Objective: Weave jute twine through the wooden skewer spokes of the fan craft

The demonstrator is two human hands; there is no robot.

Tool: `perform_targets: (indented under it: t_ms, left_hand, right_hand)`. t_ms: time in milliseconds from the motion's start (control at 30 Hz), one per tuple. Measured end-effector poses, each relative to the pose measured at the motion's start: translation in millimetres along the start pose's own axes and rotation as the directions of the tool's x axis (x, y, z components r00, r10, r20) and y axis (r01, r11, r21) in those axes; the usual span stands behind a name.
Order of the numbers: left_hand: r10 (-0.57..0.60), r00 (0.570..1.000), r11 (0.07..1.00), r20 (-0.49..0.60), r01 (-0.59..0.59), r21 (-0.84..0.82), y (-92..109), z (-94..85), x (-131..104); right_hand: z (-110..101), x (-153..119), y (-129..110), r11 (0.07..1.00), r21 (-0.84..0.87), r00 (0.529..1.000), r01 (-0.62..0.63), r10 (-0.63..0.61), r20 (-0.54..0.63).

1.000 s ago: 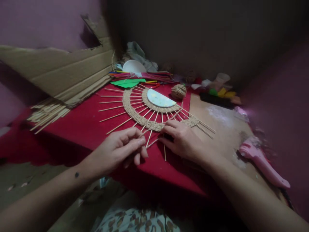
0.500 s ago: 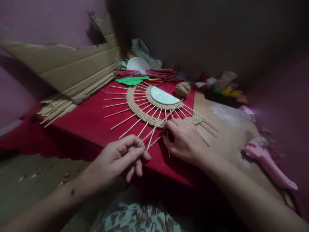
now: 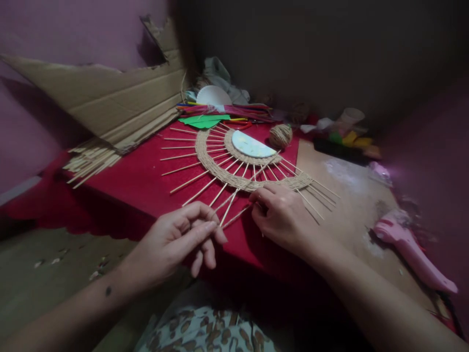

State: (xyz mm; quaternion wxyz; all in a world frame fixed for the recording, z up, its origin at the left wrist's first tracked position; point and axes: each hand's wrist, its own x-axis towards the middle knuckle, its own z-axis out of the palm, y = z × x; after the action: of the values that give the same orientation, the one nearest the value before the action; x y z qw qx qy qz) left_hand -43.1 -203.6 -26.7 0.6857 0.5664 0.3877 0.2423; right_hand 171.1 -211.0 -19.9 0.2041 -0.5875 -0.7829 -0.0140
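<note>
A half-round piece with thin sticks fanning out lies on the red cloth. Two bands of twine are woven through the sticks, round a pale blue half disc (image 3: 252,144). My left hand (image 3: 192,232) pinches a strand of twine (image 3: 234,216) near the tip of one stick, the other fingers loosely curled. At the outer woven band (image 3: 216,171), my right hand (image 3: 276,210) has its fingers closed on the twine beside the front sticks; its fingertips are partly hidden. Behind the piece sits a ball of twine (image 3: 280,136).
Torn cardboard (image 3: 120,102) leans at the left, with a bundle of sticks (image 3: 91,164) beside it. Green sheets (image 3: 203,121) and colourful pipe cleaners (image 3: 234,111) lie behind. A pink glue gun (image 3: 410,247) rests on the brown board (image 3: 340,195) at the right.
My right hand has shifted slightly right and down along the outer band. My left hand keeps its pinch with little movement. The whole view has shifted slightly.
</note>
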Motion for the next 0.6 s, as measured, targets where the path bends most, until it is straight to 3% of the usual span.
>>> perform_targets:
  t_ms: [100,267,467,600]
  left_hand:
    - [0.02,1.0,0.999,-0.009,-0.02,-0.029,0.6,-8.3,3.1]
    - [0.112,0.99,0.991,-0.086,-0.104,0.09,14.8,-20.2,15.6]
    - [0.112,0.989,0.982,-0.092,-0.096,0.163,46.2,-39.4,59.5]
    - [0.142,0.978,0.984,-0.153,-0.124,0.125,53.1,-52.2,86.2]
  right_hand:
    - [0.4,-1.3,1.2,1.0,0.014,1.0,-0.005,0.005,-0.024]
    - [-0.7,-2.1,1.5,0.999,0.053,1.0,-0.009,0.009,-0.002]
    - [-0.3,-3.0,1.8,0.999,0.037,1.0,-0.023,0.023,-0.006]
    - [1.1,-3.5,4.1,0.999,0.045,1.0,-0.018,0.019,-0.006]
